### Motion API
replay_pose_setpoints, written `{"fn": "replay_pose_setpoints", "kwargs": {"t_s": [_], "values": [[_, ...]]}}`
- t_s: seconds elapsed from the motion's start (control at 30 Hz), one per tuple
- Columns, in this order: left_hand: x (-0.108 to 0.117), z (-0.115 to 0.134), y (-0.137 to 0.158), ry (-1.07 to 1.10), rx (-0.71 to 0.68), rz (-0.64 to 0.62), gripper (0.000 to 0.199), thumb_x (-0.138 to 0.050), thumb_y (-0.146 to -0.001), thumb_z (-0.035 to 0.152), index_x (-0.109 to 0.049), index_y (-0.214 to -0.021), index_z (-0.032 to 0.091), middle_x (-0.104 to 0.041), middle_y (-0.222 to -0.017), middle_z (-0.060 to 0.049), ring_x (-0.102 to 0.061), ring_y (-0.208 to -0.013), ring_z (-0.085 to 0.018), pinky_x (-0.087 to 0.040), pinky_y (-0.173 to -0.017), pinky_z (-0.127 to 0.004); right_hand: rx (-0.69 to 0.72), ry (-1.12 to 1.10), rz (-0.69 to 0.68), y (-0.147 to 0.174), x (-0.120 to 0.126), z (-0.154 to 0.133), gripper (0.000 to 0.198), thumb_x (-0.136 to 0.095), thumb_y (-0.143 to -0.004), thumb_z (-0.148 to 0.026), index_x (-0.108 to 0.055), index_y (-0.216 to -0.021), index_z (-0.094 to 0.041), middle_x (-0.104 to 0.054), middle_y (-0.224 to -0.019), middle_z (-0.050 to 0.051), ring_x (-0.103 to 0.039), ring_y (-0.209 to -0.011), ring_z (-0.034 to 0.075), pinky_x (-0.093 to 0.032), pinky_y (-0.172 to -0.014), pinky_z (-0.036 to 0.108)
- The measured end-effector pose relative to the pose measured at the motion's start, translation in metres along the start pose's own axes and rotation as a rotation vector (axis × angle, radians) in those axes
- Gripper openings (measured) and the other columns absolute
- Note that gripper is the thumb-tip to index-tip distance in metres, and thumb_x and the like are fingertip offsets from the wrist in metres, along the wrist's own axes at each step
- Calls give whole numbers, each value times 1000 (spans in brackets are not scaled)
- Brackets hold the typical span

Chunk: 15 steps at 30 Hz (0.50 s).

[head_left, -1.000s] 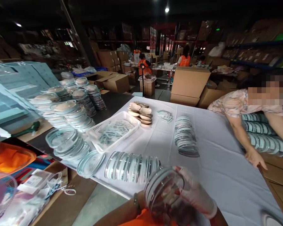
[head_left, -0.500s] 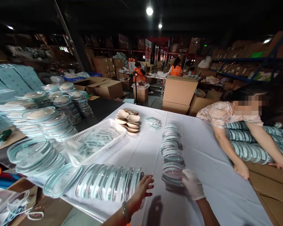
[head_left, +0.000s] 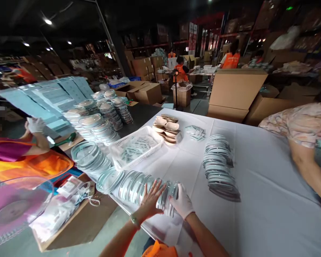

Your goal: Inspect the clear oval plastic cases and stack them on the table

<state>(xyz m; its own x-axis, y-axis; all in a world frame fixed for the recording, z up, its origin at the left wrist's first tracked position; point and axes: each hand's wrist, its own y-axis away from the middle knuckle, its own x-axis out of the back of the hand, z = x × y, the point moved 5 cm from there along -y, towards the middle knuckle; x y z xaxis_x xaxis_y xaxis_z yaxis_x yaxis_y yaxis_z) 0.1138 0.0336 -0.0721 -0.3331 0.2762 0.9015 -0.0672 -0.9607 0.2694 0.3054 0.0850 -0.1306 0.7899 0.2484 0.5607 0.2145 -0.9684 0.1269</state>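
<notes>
Round clear-covered packages with pale teal-white contents stand on edge in a row point(head_left: 135, 187) at the near edge of the white-covered table. My bare left hand point(head_left: 151, 200), with a bracelet at the wrist, lies over this row, fingers spread. My right hand point(head_left: 183, 204), in a white glove, grips the right end of the same row; its fingertips are partly hidden among the end packages. Left of the row leans another round package point(head_left: 110, 180). A second row of such packages point(head_left: 218, 162) stands farther right, apart from both hands, its nearest package tilted.
A white basket point(head_left: 117, 161) of small packets stands behind the row, with beige scoop-like pieces point(head_left: 169, 126) and loose packets point(head_left: 195, 132) beyond. Package stacks point(head_left: 92, 125) rise at left. A co-worker's arm point(head_left: 307, 167) reaches at right; another person in orange point(head_left: 40, 162) is at left.
My right hand has left the nearest end of the right row and moved left to the near row. My left hand now lies on that row. The view has turned left.
</notes>
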Motion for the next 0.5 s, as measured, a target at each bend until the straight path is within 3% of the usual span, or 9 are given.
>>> {"fn": "replay_pose_setpoints", "kwargs": {"t_s": [0.07,0.13,0.2,0.27,0.33,0.4,0.43,0.5], "values": [[-10,3,-11,-87,19,-82,123,-96,-56,20,-32,-161,26,-21,-171,-16,-8,-160,-42,5,-121,-77,-120,-35,-19,-5,-11,3,67,-60,-84,-32,-51,-149,-21,-69,-136,15,-66,-126,29,-50,-107,41],[-16,2,-17,-105,20,-81,122,-96,-58,20,-32,-161,26,-22,-171,-17,-7,-160,-43,5,-119,-79,-194,-56,36,-5,5,18,59,-53,-85,-29,-57,-144,-19,-75,-124,15,-68,-124,30,-49,-108,45],[-17,3,-16,-13,-36,-7,115,-94,-63,27,-34,-161,25,-23,-170,-19,-8,-159,-45,5,-118,-80,-218,-101,92,6,33,31,56,-51,-86,-33,-61,-138,-18,-75,-126,15,-65,-128,31,-49,-110,47],[-9,8,-11,286,-108,135,105,-89,-69,41,-38,-159,24,-31,-169,-20,-13,-159,-45,-1,-122,-76,-181,-168,124,25,57,31,56,-50,-88,-42,-62,-138,-19,-71,-134,12,-63,-131,29,-52,-110,44],[4,19,-4,792,-124,223,91,-80,-77,57,-46,-154,22,-44,-163,-20,-28,-156,-42,-18,-126,-65,-77,-273,125,46,72,16,58,-53,-89,-50,-61,-138,-21,-70,-137,11,-66,-127,27,-56,-106,42],[12,37,1,1322,-34,147,80,-72,-81,66,-55,-146,22,-61,-149,-19,-49,-145,-40,-41,-119,-56,72,-316,199,64,83,-10,56,-60,-86,-49,-64,-136,-22,-70,-135,13,-69,-120,28,-59,-100,41],[15,48,4,1523,23,83,78,-72,-81,67,-58,-142,22,-66,-141,-19,-58,-136,-40,-48,-112,-53,136,-277,304,72,90,-23,52,-64,-84,-46,-67,-130,-21,-73,-130,15,-71,-115,28,-60,-96,41],[26,65,8,1729,107,30,79,-76,-77,68,-57,-139,24,-69,-135,-16,-67,-125,-36,-56,-102,-46,190,-87,561,89,104,-47,34,-64,-84,-41,-76,-109,-20,-77,-105,15,-73,-98,28,-60,-84,38]]}}
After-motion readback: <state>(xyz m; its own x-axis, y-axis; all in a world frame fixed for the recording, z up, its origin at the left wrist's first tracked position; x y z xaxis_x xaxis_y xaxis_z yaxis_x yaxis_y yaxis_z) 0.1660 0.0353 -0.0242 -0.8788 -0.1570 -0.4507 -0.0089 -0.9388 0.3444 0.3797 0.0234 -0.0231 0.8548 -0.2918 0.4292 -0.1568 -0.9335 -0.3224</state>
